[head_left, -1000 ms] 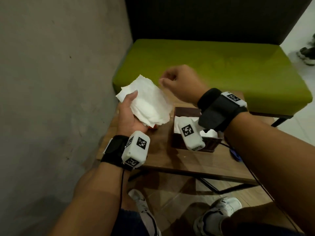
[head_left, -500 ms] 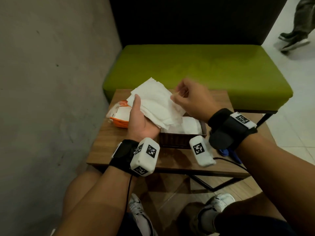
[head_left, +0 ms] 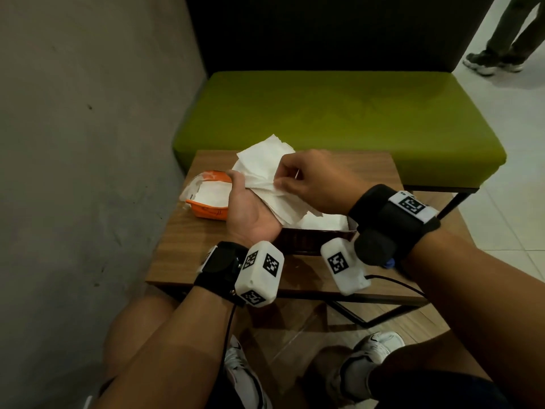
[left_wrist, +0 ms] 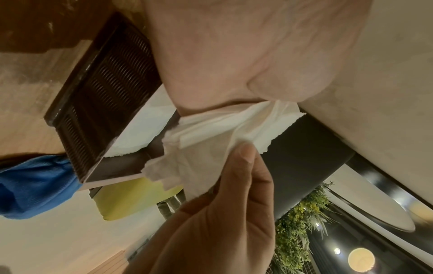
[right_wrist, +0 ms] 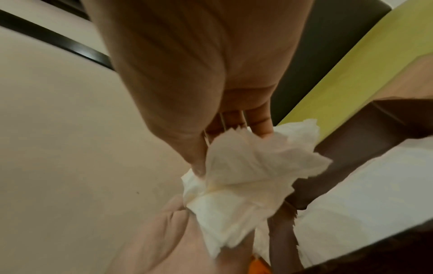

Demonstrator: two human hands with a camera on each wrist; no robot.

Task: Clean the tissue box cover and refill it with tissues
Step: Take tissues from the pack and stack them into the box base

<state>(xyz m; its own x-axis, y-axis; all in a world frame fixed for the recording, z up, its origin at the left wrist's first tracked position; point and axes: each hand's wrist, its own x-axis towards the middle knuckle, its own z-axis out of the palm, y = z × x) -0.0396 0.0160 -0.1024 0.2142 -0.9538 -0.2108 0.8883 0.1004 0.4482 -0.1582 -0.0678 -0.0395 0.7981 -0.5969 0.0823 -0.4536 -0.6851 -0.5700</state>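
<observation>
My left hand holds a stack of white tissues above the small wooden table, thumb over the stack's left edge. My right hand pinches the top sheets of that stack; the pinch shows in the left wrist view on the tissues and in the right wrist view on the tissues. Under both hands sits the dark brown tissue box cover, open side up, with white tissues lying inside. The cover's ribbed side shows in the left wrist view.
An open orange tissue pack lies at the table's left, near the grey wall. A blue cloth lies by the cover's right end. A green bench stands behind the table. Another person's legs stand far right.
The view tilted so more of the table shows. My hands lowered toward the cover, and my right hand closed in from apart to pinch the tissue stack held by my left.
</observation>
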